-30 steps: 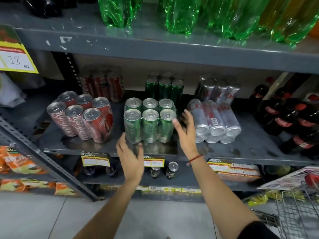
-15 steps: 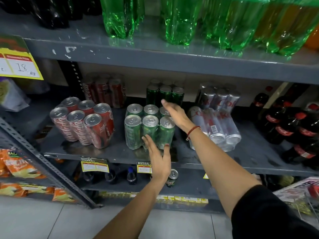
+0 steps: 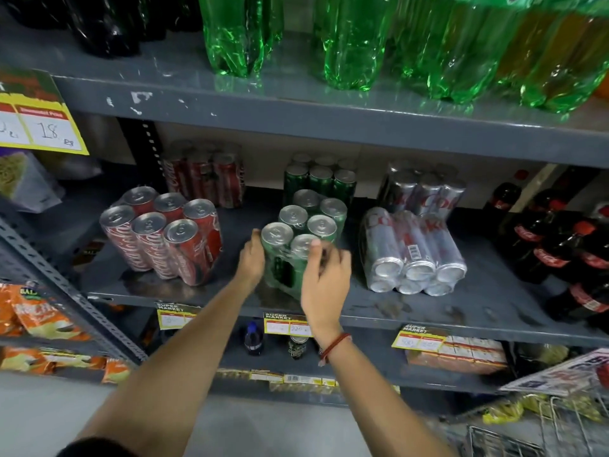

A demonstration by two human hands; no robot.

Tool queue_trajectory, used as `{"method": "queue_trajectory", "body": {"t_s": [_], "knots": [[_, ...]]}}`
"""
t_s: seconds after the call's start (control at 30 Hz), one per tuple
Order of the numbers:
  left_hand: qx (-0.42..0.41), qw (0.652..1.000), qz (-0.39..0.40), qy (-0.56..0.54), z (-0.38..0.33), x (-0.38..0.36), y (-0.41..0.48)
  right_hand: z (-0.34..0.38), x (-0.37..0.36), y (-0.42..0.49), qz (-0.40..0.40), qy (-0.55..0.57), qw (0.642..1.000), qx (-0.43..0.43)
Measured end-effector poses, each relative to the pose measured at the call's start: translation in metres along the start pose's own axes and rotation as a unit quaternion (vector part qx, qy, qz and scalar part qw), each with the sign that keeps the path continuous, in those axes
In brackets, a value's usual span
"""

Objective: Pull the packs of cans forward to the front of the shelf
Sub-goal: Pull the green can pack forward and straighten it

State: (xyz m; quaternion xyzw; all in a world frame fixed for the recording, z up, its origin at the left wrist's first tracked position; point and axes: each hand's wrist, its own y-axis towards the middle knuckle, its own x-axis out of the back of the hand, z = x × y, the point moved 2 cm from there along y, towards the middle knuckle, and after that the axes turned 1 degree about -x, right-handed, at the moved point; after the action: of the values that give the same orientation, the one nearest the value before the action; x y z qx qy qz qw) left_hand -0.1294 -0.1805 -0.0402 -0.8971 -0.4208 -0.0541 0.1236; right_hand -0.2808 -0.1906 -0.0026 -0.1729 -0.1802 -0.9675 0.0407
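Both hands clamp the green six-pack (image 3: 304, 232), left hand (image 3: 251, 258) at nine o'clock, right hand (image 3: 324, 275) at three, fingers wrapped; next, square it to the shelf edge (image 3: 428, 319).

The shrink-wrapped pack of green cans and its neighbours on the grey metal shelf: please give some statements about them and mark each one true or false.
1. Both hands, the left hand and the right hand, are on the shrink-wrapped pack of green cans. True.
2. The shrink-wrapped pack of silver cans stands upright. False: it lies on its side.
3. The shrink-wrapped pack of red cans is left of the green pack. True.
4. The grey metal shelf has nothing behind the front packs. False: more packs stand there.
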Motion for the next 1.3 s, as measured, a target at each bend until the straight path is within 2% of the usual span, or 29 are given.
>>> {"method": "queue_trajectory", "body": {"t_s": [0.1,0.2,0.27,0.3,0.37,0.43,0.47,0.6,0.77,0.9,1.0,1.07,1.1,1.17,1.23,1.3], "knots": [[-0.014,0.997,-0.079,0.015,-0.009,0.016,0.012,0.003,0.001,0.0,0.029,0.069,0.997,0.013],[-0.087,0.978,-0.185,-0.044,-0.015,0.015,-0.019,-0.006,0.012,0.035,-0.047,0.06,0.997,0.003],[-0.138,0.966,-0.205,-0.07,-0.008,-0.001,-0.062,-0.013,0.015,0.067,-0.055,0.043,0.998,-0.008],[-0.147,0.969,-0.184,-0.073,-0.002,-0.014,-0.085,-0.013,0.015,0.083,-0.021,0.034,0.999,-0.026],[-0.14,0.983,-0.108,-0.039,0.013,-0.04,-0.115,-0.016,0.009,0.108,0.098,0.024,0.992,-0.072],[-0.14,0.987,-0.061,0.04,0.023,-0.057,-0.121,-0.02,0.003,0.12,0.206,0.003,0.974,-0.092],[-0.143,0.985,-0.057,0.079,0.023,-0.058,-0.117,-0.023,0.002,0.122,0.23,-0.004,0.969,-0.089],[-0.159,0.974,-0.052,0.15,0.021,-0.036,-0.088,-0.03,0.004,0.11,0.162,-0.034,0.984,-0.065],[-0.199,0.967,0.079,0.136,0.022,0.011,-0.044,-0.023,0.001,0.071,0.061,-0.097,0.993,-0.042],[-0.2,0.954,0.122,0.188,0.02,0.033,-0.019,-0.018,-0.001,0.059,0.046,-0.101,0.993,-0.04],[-0.18,0.967,0.085,0.16,0.028,0.034,-0.02,-0.021,0.006,0.068,0.074,-0.09,0.992,-0.046],[-0.171,0.977,0.0,0.128,0.028,0.026,-0.038,-0.02,0.017,0.077,0.07,-0.071,0.995,-0.029],[-0.182,0.974,-0.054,0.12,0.025,0.02,-0.05,-0.018,0.026,0.083,0.059,-0.057,0.997,-0.015],[-0.264,0.944,-0.144,0.136,0.011,0.002,-0.075,-0.016,0.046,0.099,0.022,-0.033,0.999,0.011],[-0.353,0.914,-0.146,0.135,-0.01,-0.024,-0.091,-0.017,0.071,0.118,-0.017,-0.028,0.999,0.026],[-0.405,0.904,-0.076,0.116,-0.035,-0.055,-0.096,-0.025,0.097,0.136,-0.047,-0.035,0.998,0.035]]}}
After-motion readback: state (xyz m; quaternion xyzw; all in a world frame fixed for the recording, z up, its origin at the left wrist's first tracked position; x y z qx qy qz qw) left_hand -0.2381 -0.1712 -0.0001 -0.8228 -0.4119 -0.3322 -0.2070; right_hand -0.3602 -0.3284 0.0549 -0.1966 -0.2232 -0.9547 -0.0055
